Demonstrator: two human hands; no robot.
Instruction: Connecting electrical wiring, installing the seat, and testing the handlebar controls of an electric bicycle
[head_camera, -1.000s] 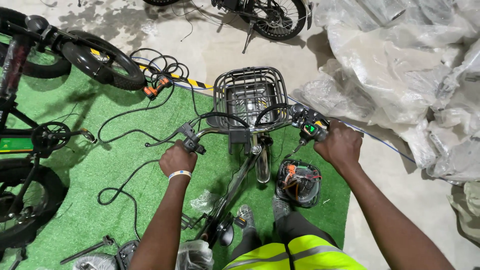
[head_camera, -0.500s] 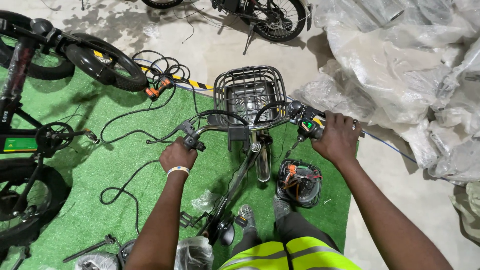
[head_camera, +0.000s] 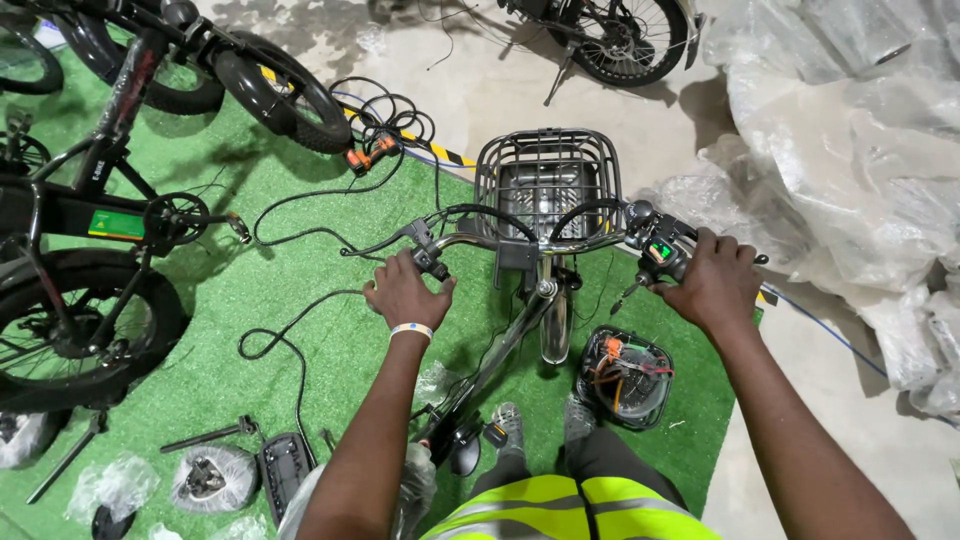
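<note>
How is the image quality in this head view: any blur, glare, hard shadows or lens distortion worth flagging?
Head view: sharp throughout, no motion blur on the left hand or right hand; wide-angle lens bends the edges, stretching both forearms; even lighting, soft shadows under the wire basket and black bicycle; mild glare on the crumpled plastic sheeting.

My right hand (head_camera: 715, 285), which a second ago gripped the handlebar (head_camera: 500, 240) end from below the control unit (head_camera: 655, 250), now sits further out over the grip, fingers wrapped across its top. My left hand (head_camera: 405, 292) slides slightly inward toward the brake lever (head_camera: 420, 245).
</note>
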